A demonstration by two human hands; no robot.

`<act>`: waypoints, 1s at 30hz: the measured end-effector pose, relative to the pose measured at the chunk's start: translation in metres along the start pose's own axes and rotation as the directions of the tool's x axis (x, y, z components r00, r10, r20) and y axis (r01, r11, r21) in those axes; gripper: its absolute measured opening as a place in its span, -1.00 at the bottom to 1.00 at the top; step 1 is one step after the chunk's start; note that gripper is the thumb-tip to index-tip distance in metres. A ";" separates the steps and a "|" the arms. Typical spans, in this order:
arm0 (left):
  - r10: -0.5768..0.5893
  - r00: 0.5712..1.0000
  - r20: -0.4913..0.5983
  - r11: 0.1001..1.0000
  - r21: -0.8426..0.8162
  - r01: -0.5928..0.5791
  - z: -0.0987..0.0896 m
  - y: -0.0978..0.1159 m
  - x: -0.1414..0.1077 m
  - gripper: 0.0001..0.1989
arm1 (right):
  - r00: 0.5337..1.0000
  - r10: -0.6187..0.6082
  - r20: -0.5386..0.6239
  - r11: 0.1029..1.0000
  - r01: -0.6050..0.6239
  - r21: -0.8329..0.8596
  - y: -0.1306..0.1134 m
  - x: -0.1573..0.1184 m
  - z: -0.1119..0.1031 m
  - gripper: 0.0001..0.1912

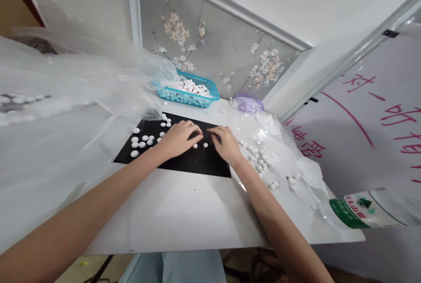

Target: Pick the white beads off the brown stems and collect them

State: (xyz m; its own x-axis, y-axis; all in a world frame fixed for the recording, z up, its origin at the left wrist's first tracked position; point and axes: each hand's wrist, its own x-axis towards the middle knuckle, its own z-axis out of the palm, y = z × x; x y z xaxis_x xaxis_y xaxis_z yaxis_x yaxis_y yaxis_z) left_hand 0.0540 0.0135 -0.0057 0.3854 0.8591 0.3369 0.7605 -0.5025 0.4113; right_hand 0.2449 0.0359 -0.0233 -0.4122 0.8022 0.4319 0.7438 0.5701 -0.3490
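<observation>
My left hand point(183, 137) hovers over the black mat point(184, 163), its thumb and fingertips drawn together in a pinch. Facing it from the right, my right hand point(226, 143) also has thumb and fingers closed, a small gap from the left fingertips. Whatever is in either pinch is too small or hidden to make out. Just below the fingertips, a white bead point(205, 145) rests on the mat, with another white bead point(195, 146) close to my left thumb. Several larger white beads point(142, 144) are scattered across the mat's left part.
A blue basket point(212, 99) full of white beads stands behind the mat. Clear plastic bags point(98, 81) crowd the left side. To the right, more white beads point(259, 160) lie on clear plastic, near a purple bag point(248, 103) and a green-labelled bottle point(362, 208) on its side.
</observation>
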 end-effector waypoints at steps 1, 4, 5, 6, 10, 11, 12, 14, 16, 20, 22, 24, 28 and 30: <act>-0.025 0.999 -0.020 0.999 -0.022 0.024 -0.008 -0.003 0.001 -0.72 | 1.000 -0.013 0.028 1.000 0.013 -0.021 -0.002 0.007 0.004 -0.66; -0.108 0.994 0.016 0.994 -0.006 0.108 -0.034 -0.019 -0.001 -0.73 | 0.993 0.010 0.114 0.994 0.003 -0.107 -0.006 0.024 0.014 -0.66; -0.127 0.990 0.057 0.992 0.019 0.126 -0.041 -0.025 -0.004 -0.73 | 0.991 0.015 0.135 0.992 0.002 -0.129 -0.006 0.027 0.017 -0.68; -0.138 0.985 0.104 0.990 0.049 0.133 -0.048 -0.032 -0.008 -0.73 | 0.989 0.015 0.149 0.989 0.007 -0.146 -0.006 0.029 0.019 -0.72; -0.204 0.946 0.250 0.975 0.143 0.173 -0.067 -0.051 -0.024 -0.73 | 0.990 -0.022 0.139 0.977 0.050 -0.207 -0.003 0.027 0.021 -0.78; -0.226 0.936 0.271 0.970 0.152 0.191 -0.070 -0.052 -0.026 -0.73 | 0.992 -0.025 0.127 0.975 0.052 -0.216 -0.002 0.026 0.019 -0.78; -0.243 0.927 0.285 0.966 0.156 0.205 -0.072 -0.052 -0.028 -0.73 | 0.994 -0.023 0.108 0.976 0.046 -0.212 -0.002 0.025 0.018 -0.78; -0.242 0.923 0.300 0.966 0.159 0.202 -0.074 -0.050 -0.029 -0.72 | 0.999 -0.008 0.046 0.986 0.015 -0.163 -0.003 0.021 0.014 -0.79; -0.199 0.928 0.314 0.975 0.159 0.155 -0.071 -0.048 -0.029 -0.71 | 0.999 0.009 -0.034 0.998 -0.011 -0.067 -0.009 0.017 0.009 -0.81; -0.132 0.929 0.347 0.986 0.146 0.085 -0.059 -0.044 -0.029 -0.73 | 0.993 0.098 -0.066 0.967 -0.079 0.241 -0.027 0.000 0.003 -0.80; -0.094 0.928 0.360 0.992 0.112 0.057 -0.053 -0.042 -0.030 -0.77 | 0.989 0.144 -0.034 0.918 -0.121 0.377 -0.037 -0.010 0.004 -0.79; -0.051 0.935 0.351 0.997 0.072 0.027 -0.049 -0.038 -0.030 -0.78 | 0.984 0.177 -0.004 0.862 -0.153 0.483 -0.044 -0.017 0.008 -0.78; -0.004 0.953 0.303 1.000 0.012 0.000 -0.041 -0.027 -0.031 -0.75 | 0.978 0.199 0.067 0.777 -0.199 0.597 -0.052 -0.023 0.014 -0.76; 0.008 0.953 0.303 1.000 -0.013 -0.004 -0.037 -0.024 -0.031 -0.74 | 0.984 0.174 0.046 0.809 -0.169 0.562 -0.053 -0.024 0.015 -0.78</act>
State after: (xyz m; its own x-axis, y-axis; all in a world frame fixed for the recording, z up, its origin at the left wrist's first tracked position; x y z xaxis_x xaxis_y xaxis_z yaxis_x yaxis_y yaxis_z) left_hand 0.0050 -0.0050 0.0051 0.5313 0.8445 0.0679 0.7522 -0.5071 0.4207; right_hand 0.2072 -0.0105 -0.0277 -0.2998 0.8965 0.3261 0.3759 0.4252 -0.8233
